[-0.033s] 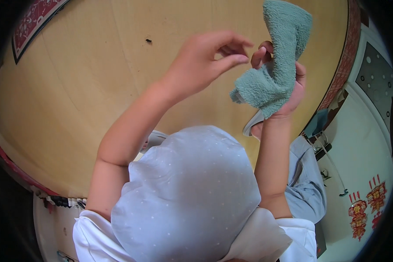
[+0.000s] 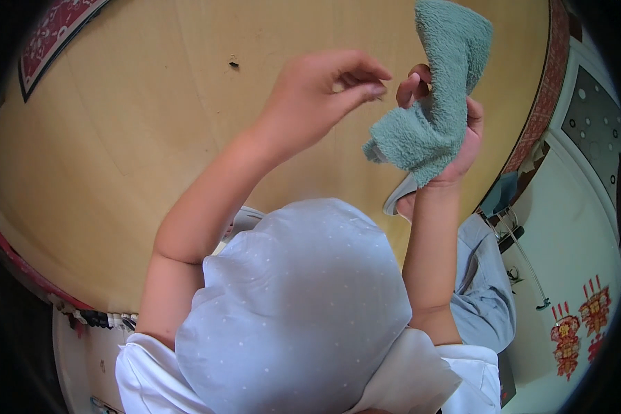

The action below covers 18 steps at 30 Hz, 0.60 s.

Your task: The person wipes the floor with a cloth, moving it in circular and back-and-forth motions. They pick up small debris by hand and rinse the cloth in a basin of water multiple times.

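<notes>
A green terry cloth (image 2: 452,83) drapes over my right hand (image 2: 470,141), one end standing up past the fingers and a folded flap hanging toward the left. My right hand is closed around the cloth; its curled fingertips show at the left side, while the palm is mostly covered. A short gap to the left of the cloth, my left hand (image 2: 324,90) is bent in a pinch, thumb close to the fingers. Whether anything tiny sits between those fingertips I cannot make out. Neither thumb nor fingers of the left hand touch the cloth.
Below the hands spreads a tan wooden floor (image 2: 152,124) with a small dark scrap (image 2: 234,65) on it. A red patterned mat (image 2: 55,41) lies at far left. A slippered foot (image 2: 401,196) shows under my right wrist. Red hanging ornaments (image 2: 566,341) are at right.
My left hand has shifted slightly left, away from the cloth. My right hand and the cloth stay nearly the same.
</notes>
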Available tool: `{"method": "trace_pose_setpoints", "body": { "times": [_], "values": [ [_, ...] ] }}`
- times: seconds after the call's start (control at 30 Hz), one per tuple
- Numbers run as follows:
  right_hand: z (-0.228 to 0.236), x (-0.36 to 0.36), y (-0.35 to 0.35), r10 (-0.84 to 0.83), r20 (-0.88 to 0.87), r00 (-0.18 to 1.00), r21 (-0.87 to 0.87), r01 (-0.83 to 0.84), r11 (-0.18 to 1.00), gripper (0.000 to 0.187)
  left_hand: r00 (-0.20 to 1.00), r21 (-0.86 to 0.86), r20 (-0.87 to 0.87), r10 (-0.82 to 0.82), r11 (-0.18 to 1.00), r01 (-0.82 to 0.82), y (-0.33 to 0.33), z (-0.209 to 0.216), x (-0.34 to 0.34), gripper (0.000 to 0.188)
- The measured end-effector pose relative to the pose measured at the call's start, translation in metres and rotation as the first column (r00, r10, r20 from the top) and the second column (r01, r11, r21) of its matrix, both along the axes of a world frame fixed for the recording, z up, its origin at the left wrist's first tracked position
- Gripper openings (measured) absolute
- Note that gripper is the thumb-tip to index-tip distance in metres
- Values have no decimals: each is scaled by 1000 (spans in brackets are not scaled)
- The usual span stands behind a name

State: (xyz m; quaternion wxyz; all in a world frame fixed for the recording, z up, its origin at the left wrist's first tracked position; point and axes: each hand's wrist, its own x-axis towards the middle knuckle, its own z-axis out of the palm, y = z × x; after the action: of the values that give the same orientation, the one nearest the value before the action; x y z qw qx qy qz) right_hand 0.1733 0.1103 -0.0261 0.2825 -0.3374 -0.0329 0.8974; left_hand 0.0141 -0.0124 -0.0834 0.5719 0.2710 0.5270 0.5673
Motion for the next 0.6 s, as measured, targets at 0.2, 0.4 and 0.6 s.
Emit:
{"method": "trace_pose_setpoints", "body": {
  "times": [0.2,0.4,0.6],
  "values": [
    [2,7,9,17,25,1000,1,-17,1000,49,983,10,-73,169,986,-169,-18,-6,-11,28],
    [7,20,16,55,62,997,38,-57,998,52,932,-57,-176,316,942,-330,-26,-12,-16,22],
    [33,93,82,213,175,961,87,-231,969,60,883,-109,-212,418,888,-446,-32,-11,-29,24]
  ]
}}
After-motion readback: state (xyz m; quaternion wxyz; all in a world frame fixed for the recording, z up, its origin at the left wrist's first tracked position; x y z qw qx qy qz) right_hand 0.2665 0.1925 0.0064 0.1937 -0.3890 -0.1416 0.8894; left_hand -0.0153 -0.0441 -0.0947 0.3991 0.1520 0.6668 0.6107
